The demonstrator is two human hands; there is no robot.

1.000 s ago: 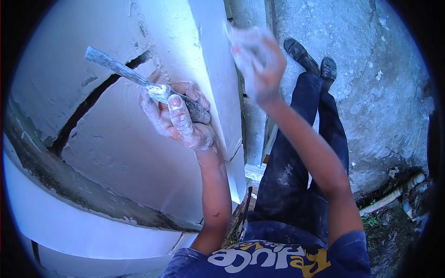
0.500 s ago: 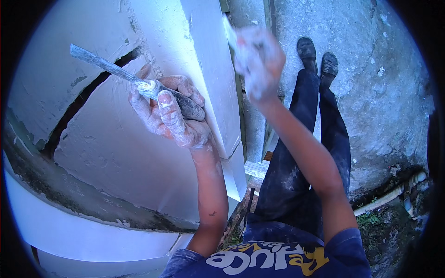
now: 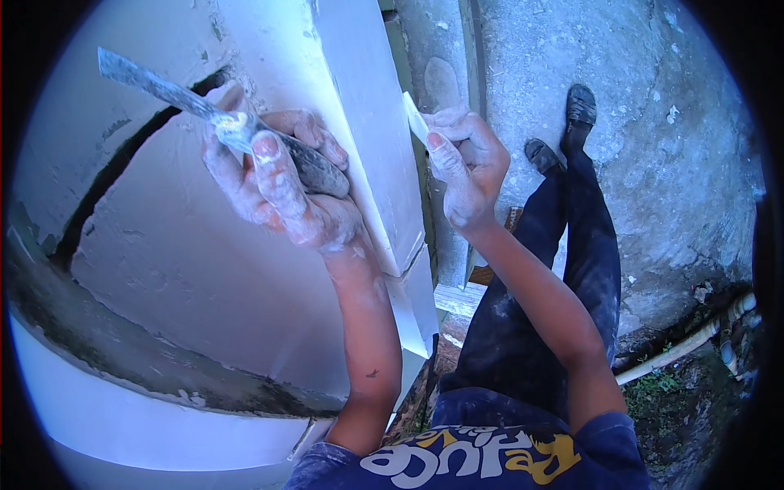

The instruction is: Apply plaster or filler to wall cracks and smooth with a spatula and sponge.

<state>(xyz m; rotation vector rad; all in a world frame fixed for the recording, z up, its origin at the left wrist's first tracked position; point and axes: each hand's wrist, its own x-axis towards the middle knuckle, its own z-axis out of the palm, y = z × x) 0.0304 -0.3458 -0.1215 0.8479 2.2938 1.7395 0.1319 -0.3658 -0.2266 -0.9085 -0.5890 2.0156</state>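
Note:
My left hand [image 3: 286, 180], coated in white dust, is closed round the dark handle of a putty knife [image 3: 159, 88]. Its long grey blade points to the far left, seen nearly edge-on, with a pale smear where it joins the handle. In my right hand [image 3: 471, 167], also dusty, a thin white flat piece [image 3: 415, 117] is pinched between thumb and fingers. Its exact kind does not show. The piece is beside the right face of a white plastered ledge [image 3: 371, 122]; whether it touches the face I cannot tell.
Left of the ledge is a smooth plastered surface [image 3: 204, 253] with a dark gap [image 3: 110, 180] across it. A curved white band [image 3: 163, 425] borders it below. My feet stand on rough concrete [image 3: 653, 147] at right. A pale pipe [image 3: 674, 351] lies at lower right.
My right hand has moved down and turned, its fingers now showing more clearly around the white piece. My left hand and the putty knife have shifted slightly left and up. My feet have shifted.

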